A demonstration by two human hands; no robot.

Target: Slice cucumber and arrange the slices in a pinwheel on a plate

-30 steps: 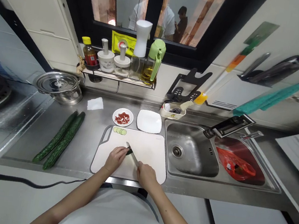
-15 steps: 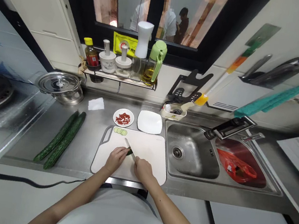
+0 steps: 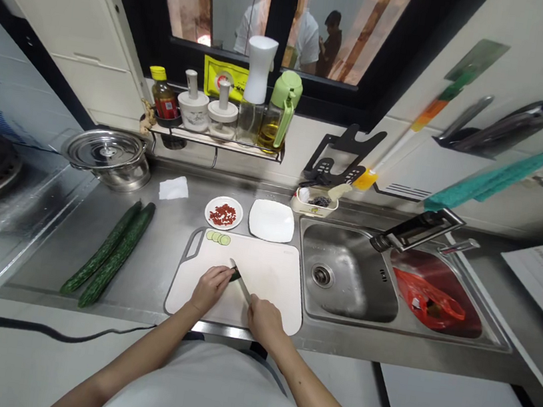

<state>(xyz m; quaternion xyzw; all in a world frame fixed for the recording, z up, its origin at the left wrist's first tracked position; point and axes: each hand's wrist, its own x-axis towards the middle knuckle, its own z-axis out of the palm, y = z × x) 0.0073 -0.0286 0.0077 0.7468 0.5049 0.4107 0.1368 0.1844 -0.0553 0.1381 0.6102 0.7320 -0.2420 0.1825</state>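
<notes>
On the white cutting board (image 3: 263, 297), my left hand (image 3: 210, 287) is closed on a small dark green cucumber piece (image 3: 235, 274). My right hand (image 3: 265, 321) grips a knife (image 3: 241, 283) by its handle, which the fingers mostly cover. The blade points up and left, and lies against or just beside the cucumber piece; I cannot tell which. Several pale cucumber slices (image 3: 217, 238) overlap in a row near the board's top left. Behind the board are a small plate (image 3: 208, 220) with red bits on it and a white square plate (image 3: 272, 221).
Two whole cucumbers (image 3: 115, 256) lie left of the board. A lidded steel pot (image 3: 125, 169) and a white tissue (image 3: 174, 188) are behind them. Right of the board is a double sink (image 3: 341, 316) with a red plastic bag (image 3: 429, 303) inside. Bottles and jars line a wall rack (image 3: 229, 146).
My right hand has drawn the knife a little down and to the right. My left hand stays in place on the cucumber piece.
</notes>
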